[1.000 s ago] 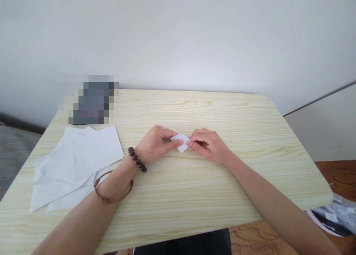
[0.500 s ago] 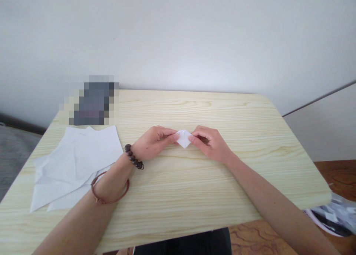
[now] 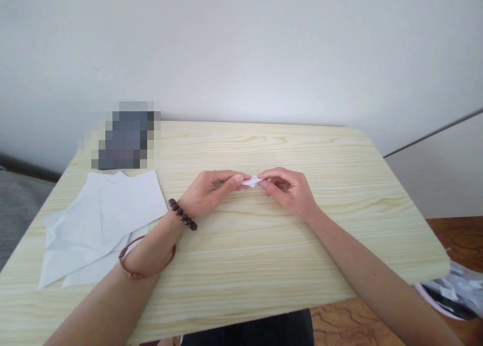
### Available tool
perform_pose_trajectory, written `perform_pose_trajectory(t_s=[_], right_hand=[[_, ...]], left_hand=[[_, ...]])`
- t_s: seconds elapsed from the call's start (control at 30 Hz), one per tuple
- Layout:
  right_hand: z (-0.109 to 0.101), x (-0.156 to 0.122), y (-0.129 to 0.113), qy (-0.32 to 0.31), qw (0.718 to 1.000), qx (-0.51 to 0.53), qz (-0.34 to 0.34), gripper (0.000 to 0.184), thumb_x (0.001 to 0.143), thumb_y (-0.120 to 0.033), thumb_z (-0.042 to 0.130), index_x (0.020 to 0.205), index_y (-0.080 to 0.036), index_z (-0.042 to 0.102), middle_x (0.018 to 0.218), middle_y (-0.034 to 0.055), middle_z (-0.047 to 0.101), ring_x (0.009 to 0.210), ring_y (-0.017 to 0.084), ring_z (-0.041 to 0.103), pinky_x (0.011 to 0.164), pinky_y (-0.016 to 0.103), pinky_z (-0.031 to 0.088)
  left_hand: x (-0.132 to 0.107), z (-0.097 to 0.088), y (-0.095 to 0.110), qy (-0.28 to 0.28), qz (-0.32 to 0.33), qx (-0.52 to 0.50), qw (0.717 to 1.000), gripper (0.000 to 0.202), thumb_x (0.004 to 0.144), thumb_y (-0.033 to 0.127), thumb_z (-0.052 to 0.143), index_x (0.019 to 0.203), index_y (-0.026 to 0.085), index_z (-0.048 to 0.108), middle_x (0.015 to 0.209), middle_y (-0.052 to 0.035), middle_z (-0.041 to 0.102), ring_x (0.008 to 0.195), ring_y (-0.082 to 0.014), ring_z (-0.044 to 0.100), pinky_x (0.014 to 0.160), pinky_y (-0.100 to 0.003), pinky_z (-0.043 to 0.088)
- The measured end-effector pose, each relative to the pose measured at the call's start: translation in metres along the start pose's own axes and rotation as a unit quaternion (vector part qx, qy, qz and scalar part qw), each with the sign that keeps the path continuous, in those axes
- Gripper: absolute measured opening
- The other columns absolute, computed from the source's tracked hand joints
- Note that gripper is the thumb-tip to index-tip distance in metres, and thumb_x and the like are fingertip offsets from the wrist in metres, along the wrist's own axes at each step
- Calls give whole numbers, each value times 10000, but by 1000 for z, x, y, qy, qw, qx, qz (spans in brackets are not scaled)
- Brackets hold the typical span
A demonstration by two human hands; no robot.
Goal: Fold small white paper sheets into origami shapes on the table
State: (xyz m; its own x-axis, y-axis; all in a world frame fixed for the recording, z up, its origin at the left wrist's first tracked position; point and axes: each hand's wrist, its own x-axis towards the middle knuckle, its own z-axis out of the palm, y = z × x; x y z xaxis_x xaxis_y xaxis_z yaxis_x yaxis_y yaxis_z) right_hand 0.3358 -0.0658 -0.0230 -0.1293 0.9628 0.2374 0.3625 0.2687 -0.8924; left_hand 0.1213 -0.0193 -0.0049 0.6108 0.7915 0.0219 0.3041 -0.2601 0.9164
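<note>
A small piece of folded white paper [image 3: 253,181] is held over the middle of the table, tilted so that it looks thin and nearly edge-on. My left hand [image 3: 215,187] pinches its left end between thumb and fingers. At its right end, the thumb and forefinger of my right hand [image 3: 289,191] close on it. My fingers hide both ends of the paper. A dark bead bracelet [image 3: 183,216] and a brown cord bracelet [image 3: 136,275] circle my left wrist and forearm.
Several loose white paper sheets [image 3: 101,220] overlap on the left of the wood-grain table [image 3: 264,265]. Behind them lies a dark pixelated object [image 3: 124,142]. A white wall [image 3: 249,49] rises at the table's back edge. Below right, a container with white scraps [image 3: 456,290] stands on the floor.
The folded paper showed a diamond-shaped face before; now it is tipped and appears flat and narrow. Both hands have shifted slightly and still hold it.
</note>
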Motion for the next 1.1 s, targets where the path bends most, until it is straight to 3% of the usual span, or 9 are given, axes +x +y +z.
perform_pose_trajectory(t_s=[0.2, 0.3, 0.4, 0.5, 0.67, 1.1], right_hand=[[-1, 1, -3, -30, 998, -22, -53, 141, 834, -294, 626, 926, -200, 674, 796, 23, 671, 603, 96, 558, 525, 220, 442], [0, 2, -2, -29, 996, -54, -68, 110, 834, -288, 626, 893, -204, 664, 781, 15, 672, 611, 101, 561, 557, 231, 450], [1, 3, 1, -22, 996, -70, -55, 203, 831, -283, 631, 1022, -214, 620, 828, 14, 687, 701, 123, 597, 665, 258, 485], [3, 4, 4, -45, 995, -74, -43, 352, 828, -286, 637, 1164, -216, 557, 875, 20, 695, 753, 138, 616, 746, 290, 498], [4, 5, 4, -51, 982, -159, -82, 144, 871, -282, 587, 975, -207, 652, 880, 46, 683, 829, 174, 594, 778, 326, 472], [3, 7, 5, -57, 975, -187, -101, 121, 869, -273, 605, 941, -196, 664, 842, 42, 661, 829, 174, 566, 777, 318, 455]], left_hand=[[2, 3, 1, 37, 1, 40, 999, 293, 845, 420, 565, 962, 187, 699, 957, -36, 728, 879, -187, 647, 826, -288, 481], [1, 6, -1, 46, 17, 47, 998, 290, 837, 383, 586, 1033, 180, 651, 958, -40, 722, 873, -180, 646, 805, -285, 473], [1, 9, -4, 41, 25, 77, 996, 385, 839, 368, 584, 1177, 185, 570, 896, -23, 725, 851, -176, 649, 823, -296, 459], [3, 11, -7, 59, 41, 169, 983, 351, 842, 361, 574, 1160, 213, 595, 897, -15, 718, 897, -197, 624, 906, -358, 400], [5, 13, -7, 55, 71, 278, 956, 212, 848, 360, 573, 977, 226, 673, 965, -39, 682, 994, -243, 526, 873, -404, 352], [4, 14, -10, 48, 84, 299, 949, 191, 885, 307, 520, 935, 193, 665, 929, -44, 667, 972, -231, 507, 857, -392, 360]])
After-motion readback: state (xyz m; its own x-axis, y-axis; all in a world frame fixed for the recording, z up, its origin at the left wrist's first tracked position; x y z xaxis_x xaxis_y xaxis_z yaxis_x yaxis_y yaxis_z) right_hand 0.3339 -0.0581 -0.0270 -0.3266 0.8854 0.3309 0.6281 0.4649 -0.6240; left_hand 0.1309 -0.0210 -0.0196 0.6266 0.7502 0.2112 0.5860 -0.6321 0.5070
